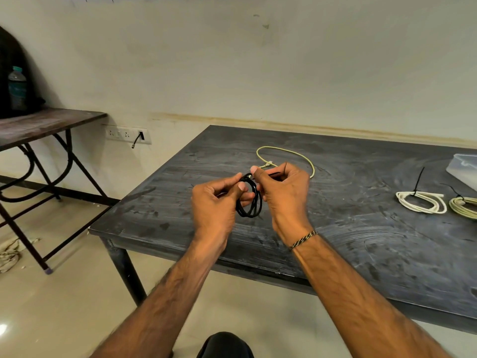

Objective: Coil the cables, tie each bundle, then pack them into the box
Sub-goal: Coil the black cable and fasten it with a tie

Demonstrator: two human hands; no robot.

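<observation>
A: Why is the black cable (249, 200) held up between both hands rather than lying on the table (361, 254)?

B: I'd say it keeps the loops stacked. The left hand (215, 202) has thumb and fingers curled round the near-left side of the coil; the right hand (282, 192) pinches its top, with what looks like a loose end or a tie sticking out past its fingers. In the air, the loops can't spread.

A: So tying comes next?

B: Probably. Two bundles well off to the right of the right hand, a white one (422, 202) and a pale greenish one (464, 206), already carry black ties, so this looks like the same step.

A: And the yellow cable (286, 157)?

B: Just beyond the right hand's knuckles, lying loose and uncoiled on the table. Likely waiting its turn.

A: What can't you make out?

B: Whether a tie is already round the black coil; the fingers hide that spot. The clear box (464, 169) at the far right is cut off by the frame edge, and so is the greenish bundle.
</observation>
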